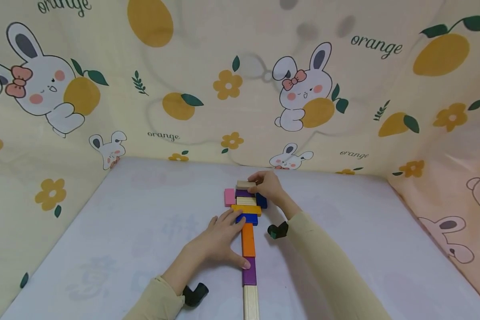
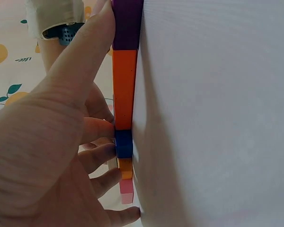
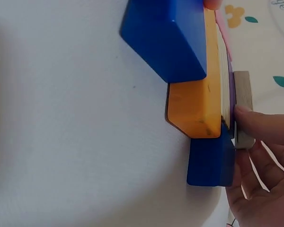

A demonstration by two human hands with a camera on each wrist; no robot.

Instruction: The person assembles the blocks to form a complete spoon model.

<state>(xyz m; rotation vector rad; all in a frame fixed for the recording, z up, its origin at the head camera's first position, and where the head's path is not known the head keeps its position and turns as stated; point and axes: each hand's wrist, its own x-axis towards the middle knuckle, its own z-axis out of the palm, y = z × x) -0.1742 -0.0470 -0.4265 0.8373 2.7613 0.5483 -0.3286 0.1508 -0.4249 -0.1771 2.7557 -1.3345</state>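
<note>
A line of wooden blocks lies on the white table in the head view. At its far end my right hand [image 1: 267, 186] pinches a plain wood block [image 1: 245, 185] beside a purple block [image 1: 244, 193]; the thumb shows on it in the right wrist view. A pink block [image 1: 230, 198] and a dark blue block [image 1: 262, 201] flank a pale block [image 1: 246, 201]. Nearer come yellow [image 1: 246, 209], blue [image 1: 251, 219] and orange [image 1: 248, 240] blocks. My left hand [image 1: 222, 238] lies spread along the left side, fingertips at the blue and yellow blocks, thumb on a nearer purple block [image 1: 250, 276].
A long pale wood piece [image 1: 251, 302] continues the line toward the near edge. The white tabletop [image 1: 144, 249] spreads to both sides. Printed cloth [image 1: 208, 53] with rabbits and oranges hangs behind and at the sides. Dark devices sit at both wrists.
</note>
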